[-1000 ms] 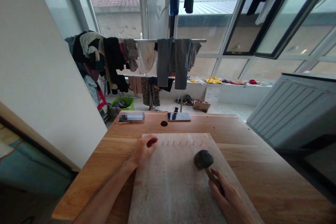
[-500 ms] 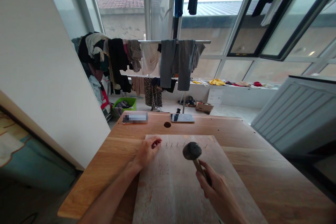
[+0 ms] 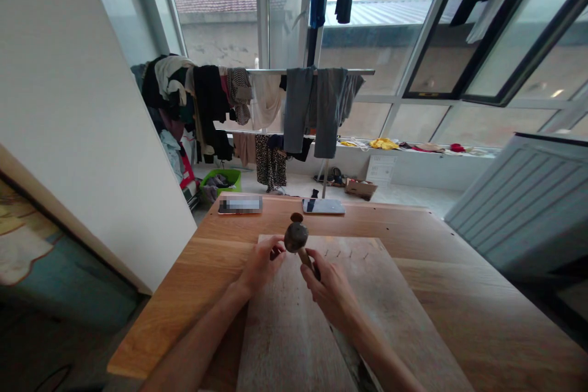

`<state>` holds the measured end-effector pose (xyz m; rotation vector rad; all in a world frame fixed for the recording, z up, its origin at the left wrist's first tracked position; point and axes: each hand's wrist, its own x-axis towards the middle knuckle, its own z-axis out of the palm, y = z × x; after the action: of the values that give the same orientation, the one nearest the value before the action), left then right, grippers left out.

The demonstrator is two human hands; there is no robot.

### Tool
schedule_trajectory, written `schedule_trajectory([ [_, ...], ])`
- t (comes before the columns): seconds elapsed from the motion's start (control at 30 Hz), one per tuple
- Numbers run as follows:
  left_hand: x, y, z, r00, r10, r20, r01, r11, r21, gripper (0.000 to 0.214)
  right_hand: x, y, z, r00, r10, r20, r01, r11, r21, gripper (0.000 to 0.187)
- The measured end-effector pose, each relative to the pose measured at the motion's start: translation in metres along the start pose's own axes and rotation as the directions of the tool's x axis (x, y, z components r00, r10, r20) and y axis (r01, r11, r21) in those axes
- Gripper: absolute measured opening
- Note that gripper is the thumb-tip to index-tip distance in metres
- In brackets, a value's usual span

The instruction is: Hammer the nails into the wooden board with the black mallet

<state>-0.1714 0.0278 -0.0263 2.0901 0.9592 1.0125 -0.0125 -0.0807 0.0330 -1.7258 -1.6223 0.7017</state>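
A pale wooden board [image 3: 390, 312] lies on the wooden table [image 3: 482, 294]. A row of small nails [image 3: 344, 253] stands along the board's far edge. My right hand [image 3: 328, 288] grips the wooden handle of a hammer [image 3: 296, 237], its dark round head raised over the board's far left corner. My left hand [image 3: 261, 263] rests at that corner right beside the hammer head, fingers curled and pinched together; what they pinch is too small to see.
Two phones [image 3: 239, 204] [image 3: 323, 206] lie at the table's far edge, with a round hole in the tabletop just behind the hammer head. Beyond stand a clothes rack [image 3: 285, 104] full of laundry, a green basket [image 3: 220, 180], and a white panel [image 3: 519, 196] at right.
My right hand has swung the hammer from the board's middle right to its far left corner, beside my left hand. The left hand has stayed in place.
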Motion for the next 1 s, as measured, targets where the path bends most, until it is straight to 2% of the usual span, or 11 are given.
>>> schedule_trajectory([
  [0.17,0.000,-0.004,0.000,0.999,-0.033,0.004,0.033,0.999,0.018,0.023,0.003,-0.006,0.006,0.999,-0.040,0.002,0.040,0.998,-0.056,0.029],
  [0.3,0.001,-0.005,0.000,0.999,-0.030,-0.010,0.031,0.999,0.017,0.021,0.005,-0.004,0.005,0.999,-0.035,-0.009,0.035,0.999,-0.038,0.030],
  [0.43,0.000,-0.005,0.000,0.999,-0.008,0.034,0.009,1.000,-0.016,0.029,0.005,0.002,0.002,1.000,-0.006,0.028,0.004,0.997,0.073,0.027],
  [0.57,0.000,-0.007,0.001,0.999,-0.004,0.032,0.004,1.000,-0.003,0.035,-0.012,0.009,-0.009,0.997,0.048,0.054,-0.060,0.968,0.244,0.038],
  [0.67,0.000,-0.007,0.000,1.000,-0.008,0.025,0.007,0.999,0.050,0.037,-0.036,0.016,-0.027,0.988,0.153,-0.028,-0.122,0.874,0.470,0.043],
  [0.77,-0.001,-0.006,-0.001,1.000,-0.004,0.031,0.002,0.997,0.071,0.037,-0.063,0.030,-0.046,0.925,0.368,-0.100,-0.208,0.706,0.677,0.049],
  [0.9,-0.002,-0.004,-0.001,0.999,0.013,0.032,-0.016,0.996,0.091,0.037,-0.090,0.059,-0.054,0.840,0.540,-0.064,-0.314,0.578,0.753,0.057],
  [1.0,-0.001,-0.003,-0.002,0.999,0.049,0.014,-0.051,0.987,0.150,0.035,-0.100,0.080,-0.048,0.818,0.576,-0.006,-0.401,0.577,0.712,0.060],
])
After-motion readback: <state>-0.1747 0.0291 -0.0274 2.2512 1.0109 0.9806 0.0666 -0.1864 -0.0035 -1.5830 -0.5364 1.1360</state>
